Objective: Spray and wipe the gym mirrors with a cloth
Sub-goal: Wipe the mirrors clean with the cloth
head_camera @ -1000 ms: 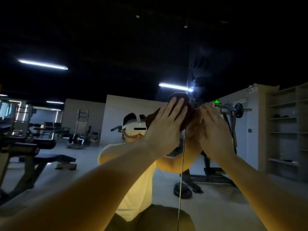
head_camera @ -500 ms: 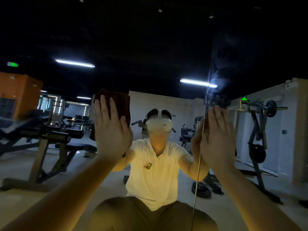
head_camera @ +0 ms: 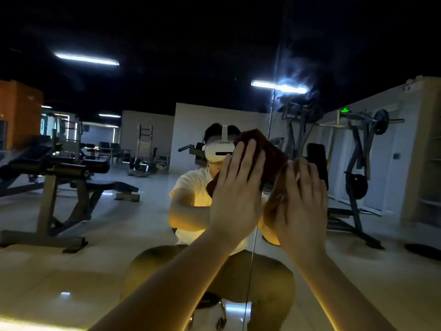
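Now flat left hand (head_camera: 236,187) with brown cloth (head_camera: 265,151) back beside flat, open right hand (head_camera: 303,199) on mirror (head_camera: 119,235).

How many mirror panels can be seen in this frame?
2: the left panel, left of the vertical seam, behind the left hand; the right panel, behind the right hand. More may lie outside view.
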{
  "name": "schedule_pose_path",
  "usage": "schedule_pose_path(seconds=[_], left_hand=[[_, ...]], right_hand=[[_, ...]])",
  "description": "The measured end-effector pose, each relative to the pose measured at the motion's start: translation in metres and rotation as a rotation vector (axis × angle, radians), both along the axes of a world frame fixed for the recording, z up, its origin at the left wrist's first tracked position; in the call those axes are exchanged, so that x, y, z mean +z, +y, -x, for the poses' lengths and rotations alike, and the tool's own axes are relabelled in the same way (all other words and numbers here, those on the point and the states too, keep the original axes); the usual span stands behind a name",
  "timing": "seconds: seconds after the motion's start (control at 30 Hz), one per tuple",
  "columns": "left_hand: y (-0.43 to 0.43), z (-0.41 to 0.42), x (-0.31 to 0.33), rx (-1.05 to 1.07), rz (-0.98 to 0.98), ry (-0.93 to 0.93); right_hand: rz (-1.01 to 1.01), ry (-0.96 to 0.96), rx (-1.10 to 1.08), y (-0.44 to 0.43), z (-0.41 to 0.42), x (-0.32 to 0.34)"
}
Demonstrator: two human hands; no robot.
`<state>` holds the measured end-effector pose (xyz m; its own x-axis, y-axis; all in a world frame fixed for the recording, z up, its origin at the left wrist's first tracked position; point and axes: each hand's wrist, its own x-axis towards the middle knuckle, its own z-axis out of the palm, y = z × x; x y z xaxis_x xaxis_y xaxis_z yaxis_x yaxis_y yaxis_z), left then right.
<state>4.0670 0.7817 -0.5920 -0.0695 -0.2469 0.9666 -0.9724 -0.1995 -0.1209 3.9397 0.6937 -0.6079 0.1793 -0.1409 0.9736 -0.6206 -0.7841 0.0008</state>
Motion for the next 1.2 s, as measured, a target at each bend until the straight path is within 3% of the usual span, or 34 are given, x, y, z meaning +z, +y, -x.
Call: schedule_pose_path(seconds=[0.07, 0.3, 0.5, 0.63, 0.77, 0.9, 1.07, 1.2], left_hand=[[0.019, -0.032, -0.007, 0.049, 0.017, -0.011], [0.111, -0.141, -0.077, 0.249, 0.268, 0.231], [0.086, -0.117, -0.097, 0.164, 0.417, 0.416], [0.042, -0.071, -0.105, 0.117, 0.323, 0.365], [0.004, 0.002, -0.111, -0.041, 0.178, 0.327], [-0.015, 0.039, -0.119, -0.199, 0.108, 0.278], [0.014, -0.021, -0.125, 0.067, 0.02, 0.002], [0.065, -0.089, -0.14, 0.213, 0.078, 0.044]], right_hand=[[-0.022, -0.008, 0.001, 0.003, -0.004, 0.0], [-0.029, -0.031, 0.022, 0.022, -0.024, -0.015], [-0.008, 0.064, 0.041, 0.027, -0.018, -0.045], [-0.034, 0.025, 0.104, 0.019, -0.001, -0.069], [-0.017, 0.089, 0.115, 0.007, 0.011, -0.078], [-0.044, 0.036, 0.146, 0.007, 0.006, -0.076], [-0.07, -0.037, 0.177, 0.014, -0.005, -0.081], [-0.103, -0.057, 0.165, 0.023, -0.018, -0.09]])
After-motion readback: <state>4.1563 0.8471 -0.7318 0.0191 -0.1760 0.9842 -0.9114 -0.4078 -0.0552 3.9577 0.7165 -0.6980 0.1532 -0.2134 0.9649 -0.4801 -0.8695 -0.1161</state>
